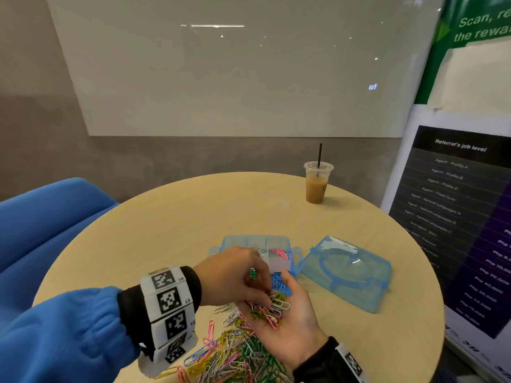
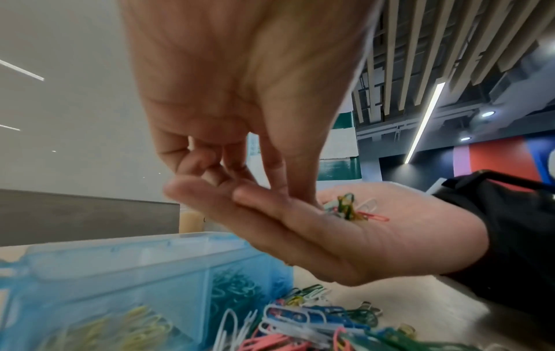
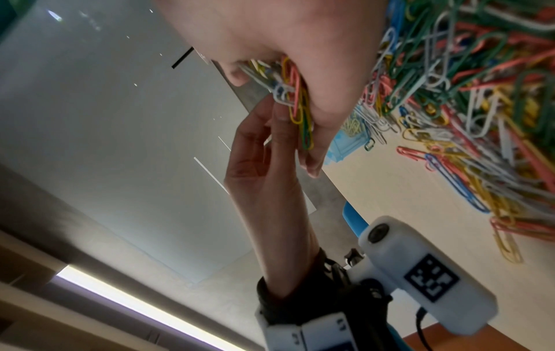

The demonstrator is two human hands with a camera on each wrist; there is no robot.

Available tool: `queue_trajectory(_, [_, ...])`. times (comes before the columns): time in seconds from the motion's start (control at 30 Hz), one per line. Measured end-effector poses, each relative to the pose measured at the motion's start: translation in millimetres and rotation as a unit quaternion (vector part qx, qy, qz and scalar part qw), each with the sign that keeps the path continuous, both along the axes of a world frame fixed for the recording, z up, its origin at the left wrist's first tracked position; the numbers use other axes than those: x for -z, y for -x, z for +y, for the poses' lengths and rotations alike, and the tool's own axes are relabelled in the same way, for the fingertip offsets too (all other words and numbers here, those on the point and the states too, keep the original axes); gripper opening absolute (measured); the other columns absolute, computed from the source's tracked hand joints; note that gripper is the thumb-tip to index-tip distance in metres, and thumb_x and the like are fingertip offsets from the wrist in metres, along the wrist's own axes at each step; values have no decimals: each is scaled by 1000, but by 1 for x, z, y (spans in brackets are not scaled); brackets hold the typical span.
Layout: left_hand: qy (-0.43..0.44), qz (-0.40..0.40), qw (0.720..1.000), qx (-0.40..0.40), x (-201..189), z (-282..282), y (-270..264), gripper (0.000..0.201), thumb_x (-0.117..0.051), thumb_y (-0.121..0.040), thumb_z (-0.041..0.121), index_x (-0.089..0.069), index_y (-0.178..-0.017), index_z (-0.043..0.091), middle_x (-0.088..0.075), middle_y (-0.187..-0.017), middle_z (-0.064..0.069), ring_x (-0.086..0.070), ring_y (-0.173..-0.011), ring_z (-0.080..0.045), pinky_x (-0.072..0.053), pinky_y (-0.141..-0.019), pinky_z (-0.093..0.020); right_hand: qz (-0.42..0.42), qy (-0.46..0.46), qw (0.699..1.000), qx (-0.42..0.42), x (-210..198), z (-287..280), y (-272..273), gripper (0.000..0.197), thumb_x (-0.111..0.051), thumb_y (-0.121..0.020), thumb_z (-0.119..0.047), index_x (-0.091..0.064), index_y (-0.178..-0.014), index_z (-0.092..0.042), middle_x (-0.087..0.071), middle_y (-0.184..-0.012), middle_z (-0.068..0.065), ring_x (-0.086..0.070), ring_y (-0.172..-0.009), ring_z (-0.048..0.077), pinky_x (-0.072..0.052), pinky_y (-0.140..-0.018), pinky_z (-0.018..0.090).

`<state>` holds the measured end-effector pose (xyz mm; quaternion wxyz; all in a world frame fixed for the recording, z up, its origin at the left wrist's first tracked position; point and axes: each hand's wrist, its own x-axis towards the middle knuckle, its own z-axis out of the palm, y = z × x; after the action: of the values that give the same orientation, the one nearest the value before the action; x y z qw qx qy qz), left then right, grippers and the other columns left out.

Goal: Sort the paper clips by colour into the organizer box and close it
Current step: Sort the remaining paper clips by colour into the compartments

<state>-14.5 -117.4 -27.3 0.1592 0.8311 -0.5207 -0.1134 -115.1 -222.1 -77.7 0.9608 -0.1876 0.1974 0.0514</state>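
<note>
My right hand (image 1: 294, 322) lies palm up over the table, carrying a small heap of mixed paper clips (image 1: 269, 308). My left hand (image 1: 262, 295) reaches down into that palm and pinches at the clips (image 2: 351, 209); a green clip (image 1: 253, 273) shows between its fingers. Just beyond the hands stands the open blue organizer box (image 1: 229, 243), with pink clips (image 1: 279, 252), blue clips (image 1: 277, 281), yellow clips (image 2: 129, 327) and green clips (image 2: 234, 287) in separate compartments. A big loose pile of coloured clips (image 1: 235, 355) lies at the near table edge.
The box's blue lid (image 1: 345, 272) lies detached on the table to the right of the box. An iced coffee cup with a straw (image 1: 316, 183) stands at the far edge. A standing sign (image 1: 456, 217) borders the table on the right, a blue chair (image 1: 41, 230) on the left.
</note>
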Motion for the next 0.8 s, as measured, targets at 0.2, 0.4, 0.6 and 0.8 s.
queue_trajectory(0.2, [7, -10, 1000, 0, 5, 0, 2, 13, -71, -85, 38, -71, -95, 30, -64, -84, 15, -54, -72, 1, -42, -64, -16, 15, 15, 1000, 16, -2, 1, 1, 60, -51, -93, -50, -66, -95, 7, -68, -93, 23, -66, -83, 30, -51, -94, 42])
queue_trajectory(0.4, [-90, -68, 994, 14, 6, 4, 5, 21, -57, -94, 40, -61, -109, 26, -51, -107, 8, -50, -92, -8, -41, -81, -23, -5, 17, 1000, 8, 2, 1, -1, 68, -45, -93, -53, -71, -81, 8, -66, -78, 20, -67, -60, 28, -53, -74, 37])
queue_trajectory(0.6, [-91, -79, 993, 17, 6, 6, 5, 12, -53, -96, 42, -56, -102, 32, -45, -101, 13, -47, -94, -5, -33, -83, -27, -11, 14, 1000, 18, 3, 2, -3, 59, -48, -93, -49, -67, -87, 6, -64, -75, 18, -63, -56, 25, -54, -69, 36])
queue_trajectory(0.8, [-14, -11, 1000, 5, 4, 8, 0, 13, -61, -94, 30, -53, -85, 34, -51, -85, 19, -47, -70, 5, -36, -66, -15, -4, 7, 1000, 4, 4, 1, -3, 61, -51, -92, -47, -66, -104, 11, -68, -97, 25, -69, -80, 33, -54, -83, 48])
